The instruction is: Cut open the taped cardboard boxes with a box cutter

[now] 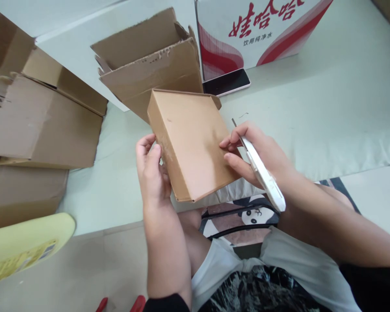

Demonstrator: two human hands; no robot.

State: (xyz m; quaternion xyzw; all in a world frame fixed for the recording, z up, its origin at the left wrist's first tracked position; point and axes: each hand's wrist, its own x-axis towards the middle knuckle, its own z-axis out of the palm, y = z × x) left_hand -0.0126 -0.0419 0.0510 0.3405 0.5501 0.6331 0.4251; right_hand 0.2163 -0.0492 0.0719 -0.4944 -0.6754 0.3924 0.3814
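Cartons (65,125) stand stacked well to the left of the box (193,138), and a yellow-green thing (48,229) lies below them, nearer you than the box. Your left hand (154,169) is clamped on the box's left side, thumb on the side wall and fingers curled round toward the back. If that grip loosens, the box would likely tip or slide, since it is held tilted and I can't tell whether its far side rests on anything. Just behind the box is an open carton (156,71), its flaps up; a push away from you could knock the two together. The box itself sits between your hands, its broad face turned up toward you. Past its far right corner lies a phone (229,82), which a careless swing of the box could nudge or scratch. Right at the box's right edge is your right hand (258,149), fingers closed round what looks like a cutter (263,173), the fingertips at the cardboard; whether they press or only brush it, I can't tell. The thin dark tip points away from you, close by your forefinger, beyond the box's edge. Turn your wrist or lose hold of the handle and that tip could nick your finger, score the box, or snag the cloth (331,112) to the right of the box
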